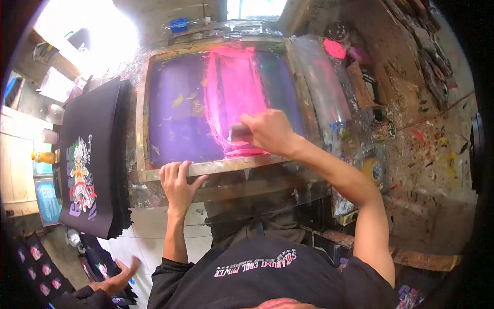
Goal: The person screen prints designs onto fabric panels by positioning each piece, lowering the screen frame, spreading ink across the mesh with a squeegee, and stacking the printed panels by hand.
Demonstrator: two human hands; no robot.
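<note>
Pink ink (237, 85) inside the frame (143, 118)

The right hand (271, 133) is wrapped around a scraper (238, 132) inside the frame's near half; the left hand (178, 181), thumb spread, rests on its near edge. Black cloth (100, 118) lies left of the frame.

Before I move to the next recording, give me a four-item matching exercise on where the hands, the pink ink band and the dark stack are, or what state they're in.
1. Left hand
2. Right hand
3. Pink ink band
4. Dark stack

A. Beside the frame, with a colourful print on top
B. Closed around a handheld tool
C. Resting at the frame's near edge
D. Running lengthwise inside the frame

Pairs: 1-C, 2-B, 3-D, 4-A
</note>
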